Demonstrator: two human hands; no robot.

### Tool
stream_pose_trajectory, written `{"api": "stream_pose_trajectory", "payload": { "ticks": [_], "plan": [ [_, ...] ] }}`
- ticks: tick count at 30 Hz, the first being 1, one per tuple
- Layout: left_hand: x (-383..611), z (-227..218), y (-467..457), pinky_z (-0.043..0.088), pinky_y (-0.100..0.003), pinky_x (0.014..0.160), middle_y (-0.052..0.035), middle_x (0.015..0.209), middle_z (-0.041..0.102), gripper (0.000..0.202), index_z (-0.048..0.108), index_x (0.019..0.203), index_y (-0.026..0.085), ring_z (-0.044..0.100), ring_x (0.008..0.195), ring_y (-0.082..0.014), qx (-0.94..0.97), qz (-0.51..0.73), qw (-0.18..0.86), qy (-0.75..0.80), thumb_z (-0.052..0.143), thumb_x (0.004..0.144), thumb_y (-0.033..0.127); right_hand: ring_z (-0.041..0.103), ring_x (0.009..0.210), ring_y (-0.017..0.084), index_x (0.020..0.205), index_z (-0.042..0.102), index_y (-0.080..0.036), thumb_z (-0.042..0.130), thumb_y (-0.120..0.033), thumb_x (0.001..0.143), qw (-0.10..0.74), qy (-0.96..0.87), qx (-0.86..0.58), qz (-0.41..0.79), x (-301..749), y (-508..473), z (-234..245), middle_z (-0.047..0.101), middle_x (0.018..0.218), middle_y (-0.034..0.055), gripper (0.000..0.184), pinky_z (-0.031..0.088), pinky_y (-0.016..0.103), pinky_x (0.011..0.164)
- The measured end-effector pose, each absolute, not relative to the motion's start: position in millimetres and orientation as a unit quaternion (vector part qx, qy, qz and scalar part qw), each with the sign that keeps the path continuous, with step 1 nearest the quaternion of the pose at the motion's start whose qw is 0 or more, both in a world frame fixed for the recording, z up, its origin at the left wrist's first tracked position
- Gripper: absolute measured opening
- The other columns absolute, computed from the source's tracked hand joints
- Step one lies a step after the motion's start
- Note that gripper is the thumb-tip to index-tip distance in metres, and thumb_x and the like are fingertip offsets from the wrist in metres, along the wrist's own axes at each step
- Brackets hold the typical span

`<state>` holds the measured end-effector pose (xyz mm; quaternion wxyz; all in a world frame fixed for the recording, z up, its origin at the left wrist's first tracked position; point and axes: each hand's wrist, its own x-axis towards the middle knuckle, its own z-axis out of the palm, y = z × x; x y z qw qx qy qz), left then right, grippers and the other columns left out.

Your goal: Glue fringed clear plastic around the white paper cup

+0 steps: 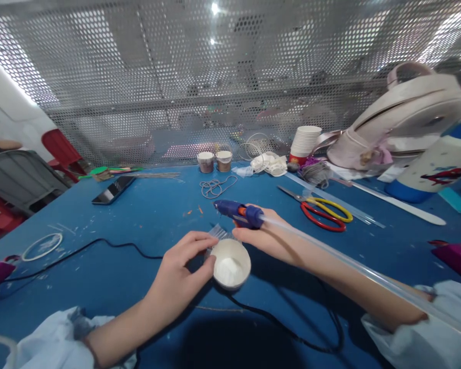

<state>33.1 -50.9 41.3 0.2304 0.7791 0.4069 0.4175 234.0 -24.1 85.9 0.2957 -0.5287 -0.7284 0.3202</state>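
My left hand (186, 271) pinches the left rim of a small white paper cup (242, 269), thumb and fingers closed on it. The cup is tilted so that its inside faces me. In my right hand (263, 233) is a dark blue hot glue gun (228, 207), its nozzle pointing left above and beyond the cup. A long transparent glue stick (341, 261) runs from the gun's back over my right forearm. Behind the cup, close to my left fingertips, lies a ridged piece of transparent plastic (217, 231); my hand and the cup partly hide it.
Scissors (325, 212) with red and yellow handles lie to the right. Further back are two small filled cups (205, 162), grey cord (215, 187), stacked paper cups (306, 139) and a pink backpack (399, 118). A phone (113, 190) lies left; a black cable (119, 243) crosses the table.
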Motion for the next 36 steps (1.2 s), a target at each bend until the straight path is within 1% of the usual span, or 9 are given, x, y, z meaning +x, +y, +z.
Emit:
{"api": "stream_pose_trajectory", "payload": {
  "ticks": [2,4,8,12,15,22,28,31,36],
  "plan": [
    [33,40,-51,0.054,-0.026,0.074,-0.0073,0.097,0.068,0.019,0.07,0.096,0.018,0.065,0.085,-0.0156,0.785,0.419,0.211,0.404,0.057,0.082,0.016,0.047,0.06,0.012,0.076,0.054,-0.018,0.058,-0.028,0.073,0.277,-0.723,-0.519,0.362,234,-20,85,0.053,0.067,-0.0028,0.011,0.035,0.024,0.052],
    [33,39,-51,0.054,-0.027,0.074,-0.0079,0.097,0.068,0.019,0.069,0.097,0.017,0.065,0.086,-0.0162,0.789,0.425,0.193,0.399,0.057,0.082,0.017,0.048,0.062,0.013,0.08,0.055,-0.017,0.062,-0.029,0.07,0.253,-0.728,-0.501,0.393,235,-18,84,0.055,0.07,-0.0022,0.017,0.037,0.024,0.054],
    [34,36,-51,0.054,-0.025,0.076,-0.0086,0.095,0.068,0.018,0.069,0.097,0.015,0.065,0.087,-0.0157,0.801,0.437,0.156,0.379,0.057,0.083,0.014,0.044,0.061,0.012,0.085,0.051,-0.017,0.066,-0.025,0.064,0.247,-0.743,-0.463,0.415,232,-16,78,0.052,0.071,-0.0032,0.027,0.037,0.024,0.054],
    [34,37,-52,0.054,-0.025,0.076,-0.0079,0.092,0.068,0.017,0.069,0.095,0.015,0.066,0.086,-0.0153,0.807,0.438,0.138,0.372,0.057,0.083,0.013,0.043,0.062,0.012,0.084,0.049,-0.016,0.063,-0.018,0.063,0.247,-0.746,-0.46,0.413,226,-14,73,0.053,0.072,-0.0026,0.025,0.038,0.024,0.055],
    [35,37,-52,0.054,-0.025,0.075,-0.0073,0.092,0.069,0.018,0.07,0.095,0.017,0.066,0.084,-0.0156,0.809,0.433,0.136,0.374,0.056,0.084,0.014,0.044,0.063,0.012,0.082,0.049,-0.016,0.062,-0.016,0.064,0.248,-0.757,-0.455,0.397,224,-13,72,0.054,0.071,-0.0021,0.022,0.037,0.023,0.055],
    [35,35,-52,0.054,-0.025,0.076,-0.0073,0.094,0.068,0.021,0.069,0.098,0.018,0.066,0.086,-0.0153,0.814,0.433,0.144,0.36,0.052,0.086,0.013,0.048,0.064,0.013,0.077,0.048,-0.018,0.06,-0.016,0.066,0.274,-0.763,-0.453,0.372,222,-12,64,0.056,0.071,-0.0019,0.017,0.038,0.024,0.057],
    [33,35,-53,0.053,-0.023,0.08,-0.0082,0.097,0.067,0.022,0.068,0.1,0.015,0.065,0.09,-0.0143,0.826,0.416,0.139,0.353,0.051,0.087,0.012,0.05,0.063,0.013,0.077,0.046,-0.019,0.059,-0.017,0.068,0.296,-0.767,-0.447,0.352,222,-12,60,0.056,0.07,-0.0019,0.016,0.039,0.025,0.057],
    [33,35,-53,0.052,-0.025,0.08,-0.0085,0.1,0.066,0.024,0.067,0.103,0.016,0.064,0.092,-0.0151,0.83,0.398,0.151,0.361,0.049,0.089,0.013,0.049,0.064,0.013,0.08,0.048,-0.018,0.062,-0.019,0.067,0.276,-0.763,-0.445,0.378,227,-12,62,0.056,0.072,-0.0016,0.019,0.039,0.025,0.056],
    [31,35,-53,0.051,-0.027,0.081,-0.0082,0.101,0.064,0.022,0.066,0.103,0.018,0.063,0.093,-0.0163,0.824,0.387,0.18,0.373,0.048,0.09,0.017,0.045,0.062,0.012,0.082,0.049,-0.017,0.071,-0.027,0.063,0.219,-0.764,-0.445,0.414,236,-11,68,0.051,0.07,-0.0036,0.031,0.036,0.022,0.051]
  ]
}}
